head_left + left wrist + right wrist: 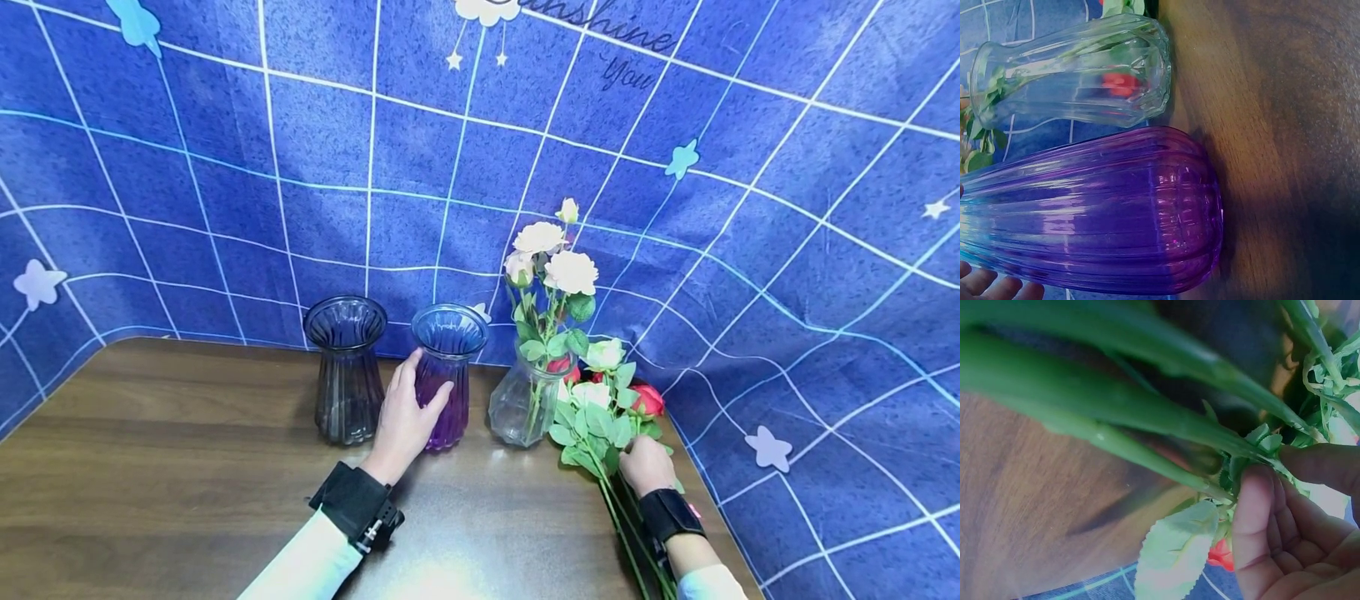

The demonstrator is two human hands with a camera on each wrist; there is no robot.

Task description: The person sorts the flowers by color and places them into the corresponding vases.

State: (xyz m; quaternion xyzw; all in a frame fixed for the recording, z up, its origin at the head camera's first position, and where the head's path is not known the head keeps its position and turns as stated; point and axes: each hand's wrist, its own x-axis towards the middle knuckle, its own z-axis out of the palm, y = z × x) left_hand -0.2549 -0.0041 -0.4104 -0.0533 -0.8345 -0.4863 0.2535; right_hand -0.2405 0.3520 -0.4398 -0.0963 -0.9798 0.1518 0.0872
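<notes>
A ribbed glass vase (444, 400), blue at the rim and purple below, stands upright on the table. My left hand (405, 421) is round its upper part, thumb in front and fingers at its left side; in the left wrist view some fingertips (1000, 289) show beside it. Over at the right, my right hand (648, 467) pinches a green flower stem (1235, 440) between thumb and finger, among white and red roses (648, 401) lying on the table. A clear glass vase (517, 408) between the hands holds several white roses (572, 272).
A dark grey ribbed vase (347, 392) stands left of the purple one. Behind the brown wooden table (187, 467) hangs a blue gridded cloth (315, 125). Long green stems (628, 533) run toward the table's front edge.
</notes>
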